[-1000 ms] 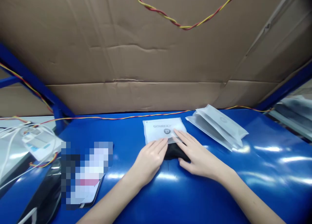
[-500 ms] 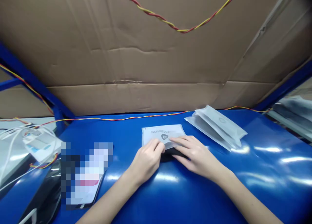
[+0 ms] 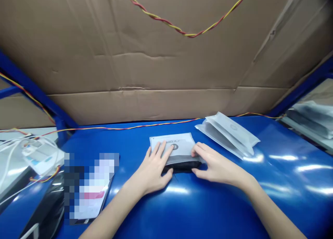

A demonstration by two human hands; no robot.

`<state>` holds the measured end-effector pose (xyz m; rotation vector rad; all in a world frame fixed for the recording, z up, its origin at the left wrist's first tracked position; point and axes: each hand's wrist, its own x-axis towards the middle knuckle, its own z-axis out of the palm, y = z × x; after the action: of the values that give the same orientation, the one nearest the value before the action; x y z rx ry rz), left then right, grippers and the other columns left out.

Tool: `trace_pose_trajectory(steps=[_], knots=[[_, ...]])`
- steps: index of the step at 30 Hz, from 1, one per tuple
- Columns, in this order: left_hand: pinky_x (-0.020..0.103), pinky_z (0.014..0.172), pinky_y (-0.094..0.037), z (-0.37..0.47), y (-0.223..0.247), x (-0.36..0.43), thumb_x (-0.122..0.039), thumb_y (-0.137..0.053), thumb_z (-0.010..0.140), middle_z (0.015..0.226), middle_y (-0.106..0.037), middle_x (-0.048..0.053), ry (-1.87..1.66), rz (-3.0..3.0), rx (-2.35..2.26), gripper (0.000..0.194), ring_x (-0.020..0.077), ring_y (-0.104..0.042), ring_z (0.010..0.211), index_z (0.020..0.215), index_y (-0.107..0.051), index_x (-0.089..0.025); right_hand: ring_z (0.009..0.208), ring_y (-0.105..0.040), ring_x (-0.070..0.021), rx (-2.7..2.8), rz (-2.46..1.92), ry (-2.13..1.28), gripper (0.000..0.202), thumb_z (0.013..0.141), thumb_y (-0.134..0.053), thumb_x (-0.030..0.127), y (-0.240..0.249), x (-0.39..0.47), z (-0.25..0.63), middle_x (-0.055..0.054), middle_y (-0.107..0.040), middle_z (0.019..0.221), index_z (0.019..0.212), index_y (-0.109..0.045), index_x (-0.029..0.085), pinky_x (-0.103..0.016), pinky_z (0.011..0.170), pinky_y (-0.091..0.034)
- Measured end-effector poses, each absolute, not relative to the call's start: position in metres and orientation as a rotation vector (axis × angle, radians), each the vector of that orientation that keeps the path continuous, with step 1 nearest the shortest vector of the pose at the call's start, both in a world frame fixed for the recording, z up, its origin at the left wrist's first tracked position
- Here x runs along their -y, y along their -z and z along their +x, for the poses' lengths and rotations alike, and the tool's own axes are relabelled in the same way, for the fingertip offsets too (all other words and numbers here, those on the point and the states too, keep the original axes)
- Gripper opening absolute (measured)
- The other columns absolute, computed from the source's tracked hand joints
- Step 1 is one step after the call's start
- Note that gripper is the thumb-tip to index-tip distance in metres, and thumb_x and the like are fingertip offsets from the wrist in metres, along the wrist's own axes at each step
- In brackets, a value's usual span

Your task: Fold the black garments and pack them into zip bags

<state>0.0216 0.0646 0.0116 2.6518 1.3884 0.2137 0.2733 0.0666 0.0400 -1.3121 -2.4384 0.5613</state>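
A frosted plastic bag [image 3: 183,138] with dark printed lettering and a round logo lies flat in front of me. Part of a black item [image 3: 179,167], its kind unclear, sticks out of the bag's near opening. My left hand [image 3: 154,168] rests on the bag's left side, fingers spread flat, thumb by the black item's near edge. At the right near corner, my right hand [image 3: 214,162] has its fingers curled onto the bag and its thumb beside the black item, gripping that corner.
More frosted bags [image 3: 229,133] lie to the right on the blue table [image 3: 182,211]. At left are a phone [image 3: 95,190] with a blurred screen, a black plastic-wrapped item [image 3: 48,204] and white cables [image 3: 11,152]. A twisted red-yellow wire [image 3: 125,128] runs along the back by the cardboard [image 3: 145,72].
My left hand has opened from a pinch at the near edge and spread flat on the bag. My right hand's fingers have moved from the bag's top to its right near corner.
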Motion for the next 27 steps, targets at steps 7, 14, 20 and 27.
trace_pose_trajectory(steps=[7,14,20,27], knots=[[0.054,0.102,-0.041,0.025,-0.008,-0.07,-0.014,-0.046,0.085,0.15,-0.037,0.015,-0.241,2.767,-1.42,0.065,0.033,-0.037,0.137,0.147,-0.03,-0.02,0.07,-0.055,-0.0165,2.44,-1.373,-0.428,0.015,0.081,-0.057,0.023,-0.022,-0.072,0.261,0.0,-0.056,0.083,0.083,-0.042,0.023,-0.028,0.061,-0.041],[0.046,0.1,-0.043,0.03,-0.008,-0.071,-0.004,-0.042,0.08,0.149,-0.04,0.011,-0.181,2.793,-1.533,0.067,0.0283,-0.04,0.135,0.144,-0.035,-0.02,0.063,-0.055,-0.0178,2.34,-1.566,-0.149,0.013,0.084,-0.051,0.021,0.001,-0.075,0.249,-0.002,-0.058,0.081,0.081,-0.039,0.023,-0.028,0.054,-0.037],[0.043,0.099,-0.045,0.029,-0.005,-0.072,-0.005,-0.041,0.082,0.146,-0.045,0.011,-0.284,2.822,-1.523,0.062,0.0266,-0.044,0.133,0.142,-0.039,-0.02,0.061,-0.056,-0.0178,2.277,-1.596,-0.045,0.014,0.083,-0.04,0.008,0.01,-0.078,0.246,-0.004,-0.059,0.081,0.083,-0.04,0.023,-0.027,0.051,-0.036],[0.043,0.096,-0.047,0.027,-0.007,-0.074,-0.004,-0.042,0.08,0.144,-0.047,0.01,-0.319,2.767,-1.492,0.062,0.0252,-0.045,0.132,0.141,-0.04,-0.019,0.061,-0.056,-0.0164,2.272,-1.588,-0.036,0.014,0.086,-0.039,0.009,0.012,-0.078,0.245,-0.003,-0.058,0.082,0.083,-0.041,0.023,-0.026,0.05,-0.035]])
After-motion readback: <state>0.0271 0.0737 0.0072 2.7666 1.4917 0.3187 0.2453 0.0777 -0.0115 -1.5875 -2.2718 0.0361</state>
